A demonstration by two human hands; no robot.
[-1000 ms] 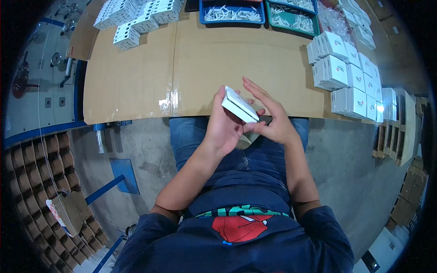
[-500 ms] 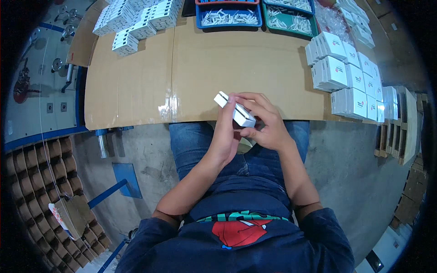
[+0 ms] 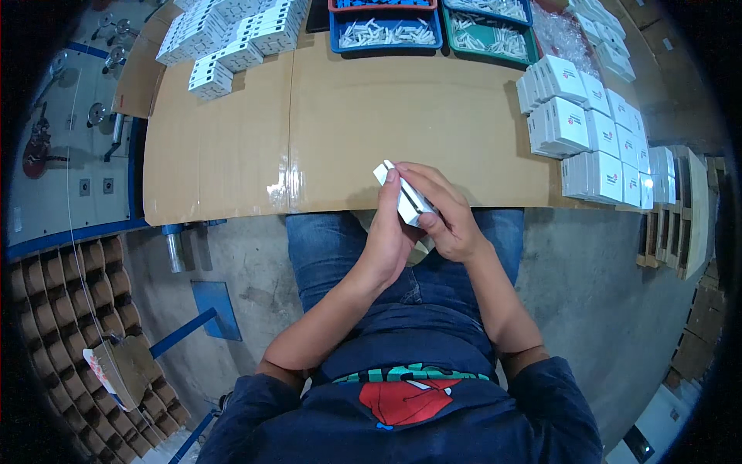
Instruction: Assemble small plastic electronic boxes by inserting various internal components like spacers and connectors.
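Between my two hands, just over the table's near edge, I hold a white plastic box-like piece (image 3: 409, 207) with a dark slit along its narrow side. It is tilted, one end pointing up and to the left. My left hand (image 3: 385, 240) is closed on its left side, thumb along the edge. My right hand (image 3: 454, 224) wraps over the right side, fingers across the top and thumb near the lower end. The palms and fingers hide much of the piece.
Stacked white boxes (image 3: 591, 139) stand at the table's right, and white slotted pieces (image 3: 255, 39) at the back left. At the back are a blue tray (image 3: 334, 40) and a green tray (image 3: 495, 56) of small white parts. Cardboard (image 3: 371, 116) covers the table.
The white piece has turned a little in my hands. My right hand has closed further around it, its thumb now pressed to the lower end.
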